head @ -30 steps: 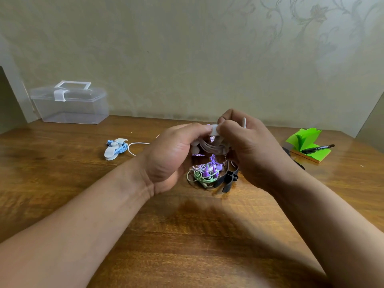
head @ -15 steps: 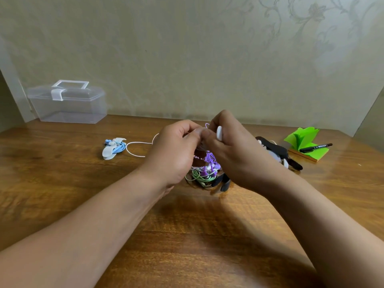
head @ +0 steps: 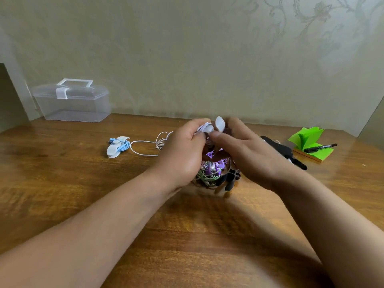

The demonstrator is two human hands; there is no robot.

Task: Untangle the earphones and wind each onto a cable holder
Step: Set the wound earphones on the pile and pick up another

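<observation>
Your left hand (head: 182,154) and right hand (head: 245,154) meet above the tabletop (head: 62,194), both on the white cable holder (head: 216,126). The left fingers are curled round its body and the cord wound there. The right thumb and fingers pinch its upturned flap, though motion blur hides the exact contact.

Holding the holder raised lets the loose white cord (head: 143,149) trail to the left across the tabletop, away from the tangle of purple and green earphones (head: 209,171) lying directly beneath your hands. A black cable holder (head: 230,179) lies against that tangle.

The blue earphones (head: 117,146), wound on their own holder, sit well apart at the left, probably to separate finished work.

Judged progress: one set wound, one in winding, the tangle pending. Feed the cord slowly, since loose loops may snag.
</observation>
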